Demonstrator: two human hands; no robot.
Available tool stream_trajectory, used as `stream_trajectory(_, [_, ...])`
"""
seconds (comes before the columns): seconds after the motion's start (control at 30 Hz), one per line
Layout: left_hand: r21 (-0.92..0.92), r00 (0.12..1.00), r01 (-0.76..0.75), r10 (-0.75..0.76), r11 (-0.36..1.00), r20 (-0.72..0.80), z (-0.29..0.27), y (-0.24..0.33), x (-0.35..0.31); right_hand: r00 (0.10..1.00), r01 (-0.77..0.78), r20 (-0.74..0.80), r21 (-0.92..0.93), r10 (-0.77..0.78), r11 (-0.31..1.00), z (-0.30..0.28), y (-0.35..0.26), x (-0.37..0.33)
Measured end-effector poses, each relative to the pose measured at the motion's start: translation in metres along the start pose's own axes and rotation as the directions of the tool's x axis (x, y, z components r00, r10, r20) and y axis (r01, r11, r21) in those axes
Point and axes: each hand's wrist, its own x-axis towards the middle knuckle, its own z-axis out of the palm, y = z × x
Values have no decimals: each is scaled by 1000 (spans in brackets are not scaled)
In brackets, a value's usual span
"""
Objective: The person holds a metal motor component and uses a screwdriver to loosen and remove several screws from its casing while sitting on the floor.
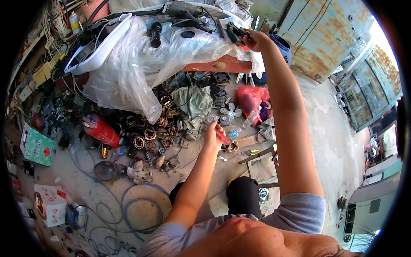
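My left hand [211,138] is low over the floor in the middle, closed around a red-handled tool [222,137]. Its working end is too small to tell. Just beside that tool lies a small motor stator [232,146] with a copper-coloured winding. Stretched far forward, my right hand [256,41] is at the right end of a table draped in clear plastic sheet [141,55]. Its fingers are closed at a dark, lumpy object [235,32], partly hidden, whose kind I cannot make out.
A black power tool [184,10] and a black flashlight [156,35] rest on the plastic. Heaped motor parts [150,135], a red cylinder [102,130] and a coiled hose [141,205] cover the floor. A wooden stool [263,165] stands right of my knees.
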Motion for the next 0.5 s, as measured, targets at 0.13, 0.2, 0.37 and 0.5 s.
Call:
stream_trajectory(0.13, [-11,999,1,0,1000,44,2,-11,-3,983,43,167,190,-75,981,-27,13,-24])
stream_trajectory(0.2, [-4,998,-37,37,999,41,6,-10,-7,949,157,210,329,-235,931,-24,51,-84])
stream_trajectory(0.37, [239,943,-191,110,952,315,3,-40,-11,947,313,75,-13,-311,950,-75,144,-272])
stream_trajectory(0.5, [517,839,-253,-81,818,538,18,-78,-65,957,234,-55,-430,-284,872,-124,237,-371])
